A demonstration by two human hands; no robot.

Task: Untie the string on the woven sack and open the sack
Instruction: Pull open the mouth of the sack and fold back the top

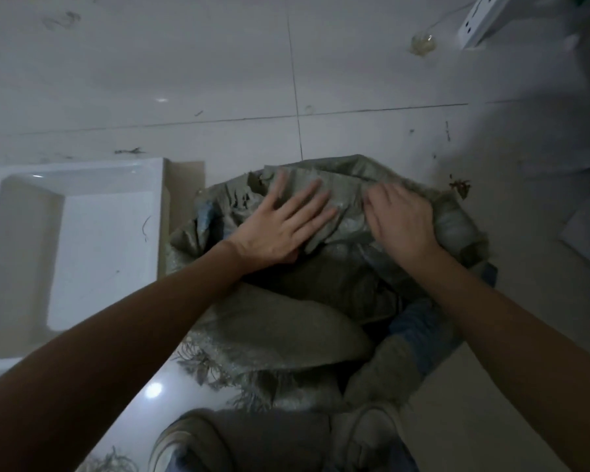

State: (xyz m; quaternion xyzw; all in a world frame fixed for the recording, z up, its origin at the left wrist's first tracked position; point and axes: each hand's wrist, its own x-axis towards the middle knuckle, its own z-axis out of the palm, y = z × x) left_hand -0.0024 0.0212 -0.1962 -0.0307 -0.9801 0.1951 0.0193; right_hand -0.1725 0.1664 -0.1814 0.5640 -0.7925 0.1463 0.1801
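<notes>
left hand (280, 226) flat, fingers spread, on woven sack (286, 335); right hand (402, 223) pinching its frayed rim

On the pale tiled floor (218, 80) lie a woven sack (286, 321), a white tray (72, 233) and a power strip (481, 22).

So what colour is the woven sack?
Dull grey-green woven sack, frayed edges; seen in the head view.

Left hand (280, 229) lies flat on the woven sack (286, 321); right hand (401, 221) pinches its fabric.
</notes>
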